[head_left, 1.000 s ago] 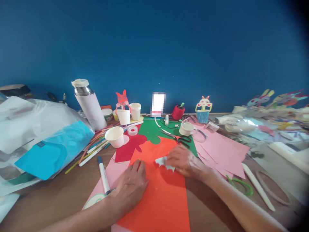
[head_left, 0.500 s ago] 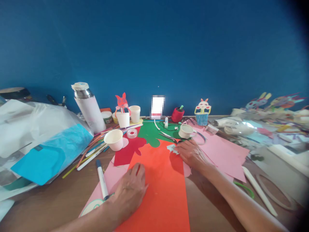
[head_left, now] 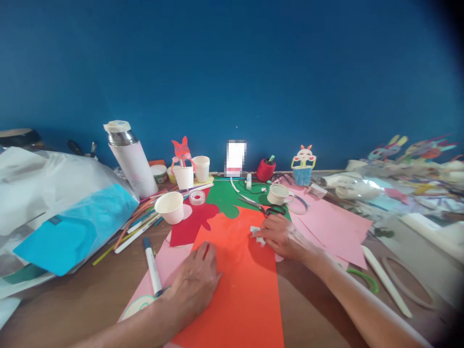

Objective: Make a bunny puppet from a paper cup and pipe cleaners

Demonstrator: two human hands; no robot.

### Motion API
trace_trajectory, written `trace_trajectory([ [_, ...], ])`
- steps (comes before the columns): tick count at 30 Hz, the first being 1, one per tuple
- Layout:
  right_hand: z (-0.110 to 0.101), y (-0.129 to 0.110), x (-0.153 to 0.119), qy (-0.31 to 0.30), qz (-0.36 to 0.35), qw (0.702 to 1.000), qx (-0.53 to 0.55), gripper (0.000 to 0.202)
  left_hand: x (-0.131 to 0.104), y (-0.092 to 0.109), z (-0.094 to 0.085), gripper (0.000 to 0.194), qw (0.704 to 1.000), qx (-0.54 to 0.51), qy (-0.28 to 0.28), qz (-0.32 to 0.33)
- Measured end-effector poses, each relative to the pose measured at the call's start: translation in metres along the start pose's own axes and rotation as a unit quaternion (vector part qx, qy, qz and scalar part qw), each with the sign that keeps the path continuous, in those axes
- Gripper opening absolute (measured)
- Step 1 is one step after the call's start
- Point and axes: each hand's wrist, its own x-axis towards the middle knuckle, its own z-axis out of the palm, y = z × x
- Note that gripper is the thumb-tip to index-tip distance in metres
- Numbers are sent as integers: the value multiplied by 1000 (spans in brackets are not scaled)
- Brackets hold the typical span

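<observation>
Fingers of the right hand [head_left: 286, 238] pinch a white scrap [head_left: 257, 235] over an orange sheet [head_left: 241, 290], scissors [head_left: 274, 210] just beyond them, while the left hand's [head_left: 197, 278] slightly parted fingers rest on the sheet, which could crease should that hand slip.

Head-worn view, angled forward and down, near table [head_left: 58, 309], facing wall [head_left: 232, 72]

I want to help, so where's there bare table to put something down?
Bare table shows between the plastic bag, the marker and the left forearm; another patch lies between the orange paper and the right forearm. Beyond the orange paper it's crowded: scissors, mug, paper cup.
</observation>
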Motion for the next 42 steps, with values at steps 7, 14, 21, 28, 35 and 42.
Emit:
trace_trajectory([
  [7, 6, 7, 0, 7, -15, 999, -30, 23, -1, 0, -3, 34, 1000, 1, 6, 1],
  [14, -10, 26, -8, 85, 80, 991, -70, 25, -1, -3, -4, 31, 999, -49, 17, -7],
  [21, -22, 27, -11, -3, 89, 995, -53, 24, 1, -13, -1, 22, 996, -80, 50, -1],
  [28, -32, 30, -18, -96, 213, 969, -81, 13, 6, -28, -7, 23, 976, -210, 53, -6],
  [35, -39, 32, -19, -117, 240, 962, -59, 14, 14, -55, -10, 29, 952, -291, 58, -81],
  [42, -29, 20, -9, -34, 202, 977, -52, 17, 12, -57, -6, 28, 968, -249, 13, -40],
])
